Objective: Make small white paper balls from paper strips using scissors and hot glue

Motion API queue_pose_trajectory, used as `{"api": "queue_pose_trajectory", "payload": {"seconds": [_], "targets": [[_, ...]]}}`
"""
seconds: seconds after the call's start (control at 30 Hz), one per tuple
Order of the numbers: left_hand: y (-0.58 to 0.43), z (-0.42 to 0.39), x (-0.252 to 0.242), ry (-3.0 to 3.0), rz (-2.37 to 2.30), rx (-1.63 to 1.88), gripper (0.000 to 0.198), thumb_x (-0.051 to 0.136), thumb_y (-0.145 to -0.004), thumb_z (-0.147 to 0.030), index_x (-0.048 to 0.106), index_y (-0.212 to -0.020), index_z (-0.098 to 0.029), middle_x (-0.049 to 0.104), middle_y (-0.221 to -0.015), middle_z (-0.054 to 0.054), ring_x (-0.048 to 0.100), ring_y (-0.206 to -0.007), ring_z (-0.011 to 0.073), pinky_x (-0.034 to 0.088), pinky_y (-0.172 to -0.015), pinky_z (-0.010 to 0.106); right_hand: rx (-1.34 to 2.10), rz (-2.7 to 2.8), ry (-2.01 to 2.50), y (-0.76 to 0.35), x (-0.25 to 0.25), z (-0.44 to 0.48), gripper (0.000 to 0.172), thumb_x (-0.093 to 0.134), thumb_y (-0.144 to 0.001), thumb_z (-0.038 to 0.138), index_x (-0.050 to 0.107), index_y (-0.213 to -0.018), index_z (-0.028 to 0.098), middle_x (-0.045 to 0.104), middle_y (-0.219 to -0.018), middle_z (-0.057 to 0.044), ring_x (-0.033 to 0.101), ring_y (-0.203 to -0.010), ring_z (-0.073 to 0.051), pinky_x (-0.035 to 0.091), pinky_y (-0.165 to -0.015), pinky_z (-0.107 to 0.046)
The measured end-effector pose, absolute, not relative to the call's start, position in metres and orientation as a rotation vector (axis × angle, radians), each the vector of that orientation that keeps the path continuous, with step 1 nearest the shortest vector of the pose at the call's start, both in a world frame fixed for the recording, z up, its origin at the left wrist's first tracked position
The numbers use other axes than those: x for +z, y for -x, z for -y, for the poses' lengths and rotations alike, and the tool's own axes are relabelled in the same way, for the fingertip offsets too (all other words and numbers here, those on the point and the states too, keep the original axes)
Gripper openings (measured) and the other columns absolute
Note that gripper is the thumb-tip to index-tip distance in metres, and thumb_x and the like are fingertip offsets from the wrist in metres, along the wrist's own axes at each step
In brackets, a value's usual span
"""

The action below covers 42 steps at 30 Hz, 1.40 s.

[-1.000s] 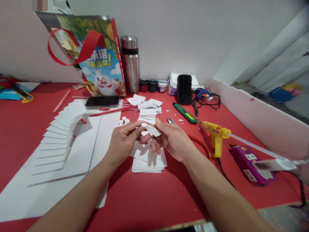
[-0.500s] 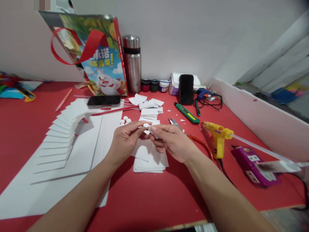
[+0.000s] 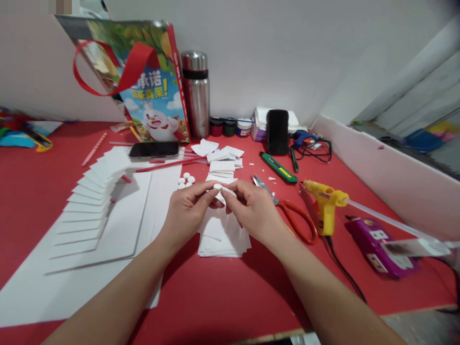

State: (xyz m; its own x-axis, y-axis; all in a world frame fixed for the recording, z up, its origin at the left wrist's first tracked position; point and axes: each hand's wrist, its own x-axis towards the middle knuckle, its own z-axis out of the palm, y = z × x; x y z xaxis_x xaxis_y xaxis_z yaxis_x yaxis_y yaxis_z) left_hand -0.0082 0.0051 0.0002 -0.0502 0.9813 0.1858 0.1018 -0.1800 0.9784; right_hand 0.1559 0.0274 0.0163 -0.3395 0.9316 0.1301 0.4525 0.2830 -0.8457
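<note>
My left hand and my right hand meet in the middle, fingertips pinched around a small white piece. It looks soft, but its material cannot be made out. Fingers and thumbs cover most of it. Below them lies a stack of white cards on the red table. Just beyond my left hand sit several small round white pieces. To the left, a curved stair-like row of white cards stands on white board.
Red-handled pliers, a green utility knife and a yellow glue gun with a cord lie to the right, near a purple box. Behind are a steel flask, a printed bag, paint jars and phones.
My right hand has turned and drawn its fingers in, so both hands now pinch the white piece more evenly. More of the pliers shows beside it.
</note>
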Motion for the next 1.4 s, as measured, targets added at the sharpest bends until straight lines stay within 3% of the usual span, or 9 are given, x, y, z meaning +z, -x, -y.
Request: {"api": "queue_pose_trajectory", "payload": {"seconds": [0.2, 0.47, 0.73, 0.83, 0.97, 1.13, 1.2, 1.3, 1.4], "targets": [[0.003, -0.005, -0.003, -1.315, -1.233, 1.366, 0.024, 0.068, -0.088, -0.031, 0.078, -0.107, -0.019, 0.076, -0.074, 0.001, 0.071, -0.066, 0.015, 0.058, -0.068, 0.025, 0.679, 1.986, 1.261, -0.154, 0.016, -0.024, 0.022, 0.058, -0.092, 0.026, 0.062, -0.072, 0.017, 0.062, -0.057, 0.002, 0.049, -0.05, -0.01, 0.031, -0.052, -0.024], [-0.012, 0.003, -0.007, -1.507, -1.383, 1.554, 0.027, 0.063, -0.092, -0.03, 0.075, -0.115, -0.023, 0.077, -0.106, 0.003, 0.072, -0.078, 0.0163, 0.059, -0.073, 0.027, 0.572, 1.991, 1.217, -0.146, 0.018, -0.013, 0.02, 0.05, -0.096, 0.026, 0.062, -0.083, 0.018, 0.071, -0.069, -0.005, 0.064, -0.062, -0.016, 0.041, -0.062, -0.027], [-0.015, 0.006, -0.016, -1.713, -1.34, 1.616, 0.033, 0.058, -0.095, -0.024, 0.069, -0.126, -0.024, 0.074, -0.117, 0.005, 0.071, -0.075, 0.0142, 0.061, -0.075, 0.028, 0.486, 1.987, 1.152, -0.151, 0.022, -0.014, 0.015, 0.049, -0.096, 0.02, 0.061, -0.087, 0.019, 0.07, -0.068, -0.003, 0.062, -0.059, -0.015, 0.042, -0.062, -0.026], [-0.01, 0.004, -0.011, -1.572, -1.284, 1.584, 0.025, 0.063, -0.093, -0.026, 0.075, -0.115, -0.024, 0.076, -0.111, 0.004, 0.073, -0.08, 0.0161, 0.063, -0.078, 0.031, 0.524, 2.056, 1.113, -0.157, 0.024, -0.018, 0.017, 0.049, -0.097, 0.02, 0.062, -0.086, 0.018, 0.069, -0.066, -0.002, 0.062, -0.06, -0.014, 0.042, -0.063, -0.026], [0.001, -0.003, -0.006, -1.314, -1.178, 1.438, 0.019, 0.073, -0.085, -0.03, 0.079, -0.099, -0.019, 0.079, -0.094, 0.004, 0.074, -0.07, 0.0171, 0.065, -0.071, 0.031, 0.63, 2.159, 1.053, -0.164, 0.025, -0.025, 0.018, 0.049, -0.098, 0.022, 0.063, -0.088, 0.018, 0.068, -0.069, -0.002, 0.061, -0.062, -0.014, 0.04, -0.064, -0.026], [0.008, -0.01, -0.007, -1.259, -1.06, 1.28, 0.029, 0.068, -0.088, -0.032, 0.076, -0.111, -0.016, 0.078, -0.077, 0.004, 0.075, -0.066, 0.0181, 0.065, -0.068, 0.031, 0.627, 2.19, 1.062, -0.165, 0.023, -0.026, 0.022, 0.047, -0.099, 0.027, 0.065, -0.091, 0.017, 0.067, -0.072, -0.004, 0.058, -0.065, -0.015, 0.04, -0.064, -0.028], [0.008, -0.01, -0.006, -1.323, -1.102, 1.283, 0.027, 0.066, -0.09, -0.032, 0.075, -0.11, -0.016, 0.077, -0.075, 0.003, 0.075, -0.065, 0.0174, 0.064, -0.068, 0.029, 0.739, 2.122, 1.073, -0.163, 0.022, -0.026, 0.023, 0.048, -0.099, 0.031, 0.067, -0.094, 0.018, 0.066, -0.072, -0.004, 0.058, -0.063, -0.015, 0.041, -0.063, -0.028], [0.008, -0.007, -0.002, -1.423, -1.18, 1.318, 0.027, 0.06, -0.094, -0.03, 0.073, -0.114, -0.018, 0.073, -0.069, 0.0, 0.073, -0.061, 0.0152, 0.06, -0.062, 0.024, 1.3, 1.783, 1.054, -0.16, 0.024, -0.028, 0.029, 0.05, -0.098, 0.041, 0.068, -0.102, 0.018, 0.068, -0.075, -0.004, 0.056, -0.054, -0.013, 0.044, -0.054, -0.027], [0.01, -0.006, 0.003, -1.437, -1.186, 1.313, 0.029, 0.057, -0.096, -0.031, 0.07, -0.119, -0.019, 0.076, -0.087, 0.003, 0.072, -0.059, 0.0137, 0.058, -0.057, 0.023, 1.859, 1.259, 0.958, -0.16, 0.024, -0.033, 0.035, 0.054, -0.094, 0.047, 0.068, -0.1, 0.015, 0.072, -0.084, -0.009, 0.059, -0.054, -0.013, 0.043, -0.045, -0.024]]}}
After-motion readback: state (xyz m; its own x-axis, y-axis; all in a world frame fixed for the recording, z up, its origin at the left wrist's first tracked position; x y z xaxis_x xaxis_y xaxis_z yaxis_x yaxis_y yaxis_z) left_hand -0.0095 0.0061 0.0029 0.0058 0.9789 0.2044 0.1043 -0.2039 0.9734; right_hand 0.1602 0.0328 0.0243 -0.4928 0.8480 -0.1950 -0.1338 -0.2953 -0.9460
